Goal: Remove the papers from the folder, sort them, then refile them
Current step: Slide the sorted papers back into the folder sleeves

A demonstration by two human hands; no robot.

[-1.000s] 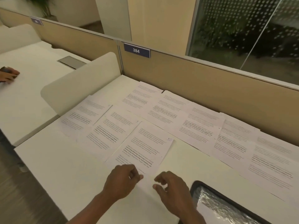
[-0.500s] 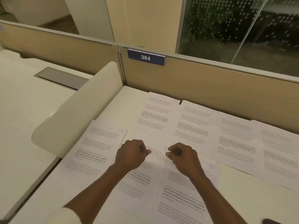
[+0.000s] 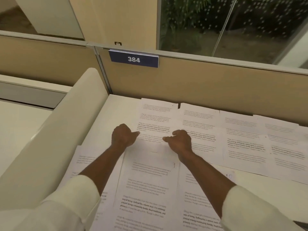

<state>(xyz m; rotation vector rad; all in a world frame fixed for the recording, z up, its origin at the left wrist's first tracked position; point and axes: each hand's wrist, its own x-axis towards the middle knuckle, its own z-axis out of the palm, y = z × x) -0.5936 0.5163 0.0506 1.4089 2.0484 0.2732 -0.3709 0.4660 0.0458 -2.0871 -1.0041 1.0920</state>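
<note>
Several printed sheets lie in rows on the white desk [image 3: 120, 105]. My left hand [image 3: 124, 136] sits at the left edge of the back-left sheet [image 3: 155, 114], fingers curled and thumb on the paper. My right hand [image 3: 180, 141] is at that sheet's right edge, thumb and forefinger pinching toward it. Nearer to me, under my forearms, lie other sheets [image 3: 146, 185]. More sheets [image 3: 246, 147] stretch to the right. A dark corner of the folder [image 3: 300, 227] shows at the bottom right.
A tan partition [image 3: 208, 80] with a blue "384" sign [image 3: 133, 59] closes off the back of the desk. A rounded cream divider [image 3: 63, 124] runs along the left side. Behind the partition are glass panels with plants.
Both hands have moved forward from the near sheets to the back-left sheet, and my view has followed them closer. The folder has slipped almost out of view.
</note>
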